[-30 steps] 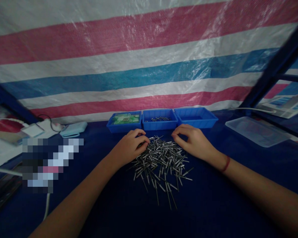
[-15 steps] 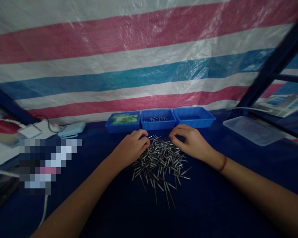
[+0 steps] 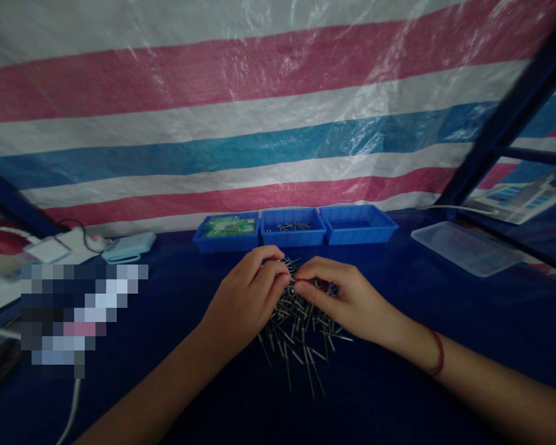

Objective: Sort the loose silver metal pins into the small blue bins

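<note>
A loose pile of thin metal blind rivets (image 3: 301, 312) lies on the dark blue tabletop, partly covered by both hands. Over its left side is my left hand (image 3: 248, 290), fingers curled and thumb pressed near the index finger. From the right my right hand (image 3: 352, 296) reaches in, thumb and index finger pinched. The fingertips of both hands nearly meet above the pile. A tiny pale glint shows between them, too small to name. Behind the pile, the middle blue bin (image 3: 293, 238) contains several rivets.
To its left, a blue bin (image 3: 227, 246) holds green-and-clear packets. The right blue bin (image 3: 361, 235) shows a bare floor. A clear plastic lid (image 3: 466, 247) lies at right. A light blue case (image 3: 130, 247), a white power strip (image 3: 81, 244) and cables are at left.
Both hands have come together over the pile, my right moving left and nearer to me, my left slightly right. Their fingertips, apart before, now nearly touch. The view has shifted slightly.
</note>
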Motion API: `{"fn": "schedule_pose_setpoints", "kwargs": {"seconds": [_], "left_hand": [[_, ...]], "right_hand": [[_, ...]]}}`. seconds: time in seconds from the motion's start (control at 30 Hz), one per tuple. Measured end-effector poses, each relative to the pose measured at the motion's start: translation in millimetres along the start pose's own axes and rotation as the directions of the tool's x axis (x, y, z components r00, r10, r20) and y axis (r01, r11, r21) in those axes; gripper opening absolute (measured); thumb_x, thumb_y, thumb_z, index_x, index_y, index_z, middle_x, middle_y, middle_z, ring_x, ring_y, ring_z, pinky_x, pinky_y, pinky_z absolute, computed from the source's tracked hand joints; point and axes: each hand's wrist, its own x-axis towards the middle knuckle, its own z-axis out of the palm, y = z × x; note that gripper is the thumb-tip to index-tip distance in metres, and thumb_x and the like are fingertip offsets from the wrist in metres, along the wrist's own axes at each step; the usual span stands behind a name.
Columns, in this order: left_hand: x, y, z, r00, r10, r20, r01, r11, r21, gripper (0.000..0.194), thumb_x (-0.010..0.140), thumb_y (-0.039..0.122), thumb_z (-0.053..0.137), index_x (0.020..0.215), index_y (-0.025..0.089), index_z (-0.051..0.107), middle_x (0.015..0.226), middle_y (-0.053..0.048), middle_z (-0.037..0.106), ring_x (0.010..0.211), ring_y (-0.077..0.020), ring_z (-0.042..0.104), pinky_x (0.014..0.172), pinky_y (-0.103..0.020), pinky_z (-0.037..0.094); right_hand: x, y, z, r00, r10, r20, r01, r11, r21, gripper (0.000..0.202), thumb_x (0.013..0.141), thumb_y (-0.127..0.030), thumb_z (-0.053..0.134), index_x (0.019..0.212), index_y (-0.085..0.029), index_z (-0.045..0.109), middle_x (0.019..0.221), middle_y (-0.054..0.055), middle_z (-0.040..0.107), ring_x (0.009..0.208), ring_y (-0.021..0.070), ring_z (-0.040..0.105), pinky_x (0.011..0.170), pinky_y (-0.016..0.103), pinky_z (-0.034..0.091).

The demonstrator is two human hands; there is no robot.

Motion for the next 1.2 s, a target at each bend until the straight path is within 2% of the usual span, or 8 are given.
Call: {"fn": "schedule_pose_setpoints", "kwargs": {"seconds": [0.13, 0.3, 0.47, 0.6, 0.77, 1.0, 1.2], "left_hand": [[-3, 5, 1.1, 0.998, -0.045, -0.034, 0.039, 0.985, -0.17, 0.01, 0.09, 0.023, 0.051, 0.099, 0.019, 0.053, 0.109, -0.007, 0.049, 0.104, -0.017, 0.053, 0.09, -0.034, 0.047], [-5, 7, 2.6, 0.988, -0.06, -0.145, 0.031, 0.98, -0.197, 0.008, 0.087, 0.019, 0.056, 0.094, 0.021, 0.056, 0.105, -0.004, 0.051, 0.098, -0.015, 0.054, 0.087, -0.032, 0.048], [-5, 10, 2.4, 0.974, -0.041, -0.224, 0.004, 0.987, -0.163, 0.01, 0.086, 0.014, 0.057, 0.095, 0.02, 0.058, 0.103, -0.003, 0.051, 0.094, -0.013, 0.055, 0.084, -0.029, 0.05], [-6, 9, 5.1, 0.968, -0.052, -0.244, 0.022, 0.992, -0.122, 0.012, 0.085, 0.014, 0.058, 0.096, 0.02, 0.059, 0.104, -0.003, 0.051, 0.096, -0.013, 0.054, 0.084, -0.028, 0.049], [-8, 2, 10.4, 0.971, -0.034, -0.238, 0.017, 0.997, -0.074, 0.013, 0.085, 0.013, 0.058, 0.096, 0.019, 0.059, 0.106, -0.004, 0.05, 0.096, -0.0135, 0.055, 0.082, -0.029, 0.05], [-7, -2, 14.8, 0.978, -0.041, -0.205, 0.018, 0.993, -0.114, 0.009, 0.087, 0.015, 0.055, 0.095, 0.019, 0.058, 0.106, -0.004, 0.05, 0.094, -0.0142, 0.056, 0.081, -0.03, 0.051], [-8, -5, 17.1, 0.987, -0.02, -0.159, 0.0, 0.992, -0.124, 0.012, 0.089, 0.014, 0.052, 0.099, 0.019, 0.057, 0.109, -0.006, 0.048, 0.094, -0.0144, 0.056, 0.08, -0.031, 0.051]], "right_hand": [[0, 0, 1, 0.998, 0.065, 0.028, -0.067, 0.991, 0.113, 0.015, 0.087, -0.027, 0.054, 0.084, -0.017, 0.065, 0.081, 0.004, 0.064, 0.075, 0.0145, 0.058, 0.068, 0.032, 0.047], [-1, -2, 1, 0.991, 0.121, 0.06, -0.132, 0.961, 0.243, 0.016, 0.085, -0.029, 0.056, 0.088, -0.018, 0.066, 0.084, 0.003, 0.063, 0.075, 0.0139, 0.056, 0.068, 0.031, 0.046], [0, -7, 1, 0.958, 0.234, 0.164, -0.285, 0.83, 0.48, 0.018, 0.085, -0.029, 0.056, 0.075, -0.017, 0.064, 0.067, -0.002, 0.057, 0.062, 0.0083, 0.05, 0.059, 0.024, 0.042], [2, -5, 2, 0.953, 0.28, 0.115, -0.289, 0.725, 0.626, 0.004, 0.079, -0.022, 0.064, 0.081, -0.019, 0.066, 0.071, -0.003, 0.061, 0.063, 0.0067, 0.053, 0.061, 0.022, 0.043], [1, 0, 5, 0.945, 0.314, 0.089, -0.279, 0.636, 0.72, 0.011, 0.072, -0.018, 0.07, 0.082, -0.021, 0.067, 0.069, -0.005, 0.063, 0.061, 0.0056, 0.056, 0.059, 0.02, 0.045], [-1, -1, 5, 0.961, 0.261, 0.091, -0.246, 0.655, 0.714, 0.013, 0.071, -0.015, 0.07, 0.082, -0.021, 0.067, 0.07, -0.004, 0.064, 0.063, 0.007, 0.057, 0.062, 0.022, 0.048], [0, -1, 5, 0.97, 0.237, 0.047, -0.208, 0.718, 0.664, 0.013, 0.072, -0.016, 0.068, 0.083, -0.022, 0.064, 0.073, -0.004, 0.064, 0.064, 0.0077, 0.058, 0.063, 0.023, 0.048]]}}
